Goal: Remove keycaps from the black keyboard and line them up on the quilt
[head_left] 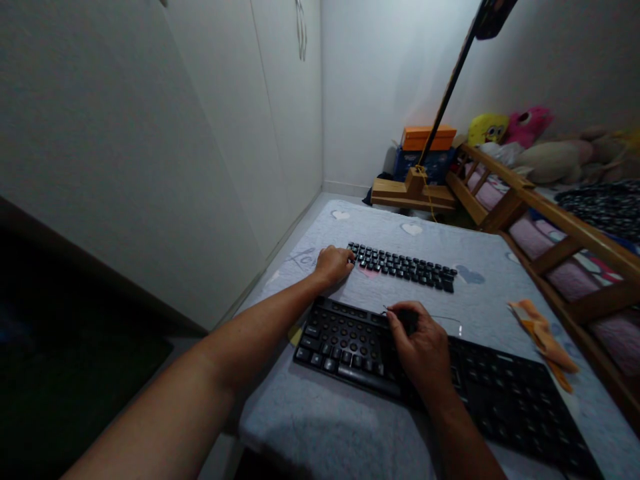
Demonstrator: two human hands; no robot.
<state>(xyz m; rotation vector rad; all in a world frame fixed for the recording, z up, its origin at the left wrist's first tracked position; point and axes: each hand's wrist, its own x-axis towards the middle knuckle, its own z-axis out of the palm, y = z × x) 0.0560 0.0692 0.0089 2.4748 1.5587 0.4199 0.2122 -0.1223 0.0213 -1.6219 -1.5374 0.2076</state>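
Observation:
A black keyboard (361, 381) lies across the near part of the cloth-covered table, and many of its keycaps are off on the left half, with bare round switch spots showing. Beyond it, loose black keycaps (400, 265) are laid out in several rows. My left hand (334, 267) is at the left end of these rows, thumb and fingertips closed on a keycap (352, 257) there. Over the keyboard's middle, my right hand (423, 343) is curled around a thin wire tool (445, 318). Its wire ends stick out on both sides of the fingers; the palm side is hidden.
An orange cloth (543, 337) lies at the table's right side. A wooden bed rail (560, 220) runs along the right, with plush toys (530, 127) behind it. White cabinet doors (225, 100) flank the left. A wooden stand (413, 190) with a pole is past the far edge, by boxes (427, 138).

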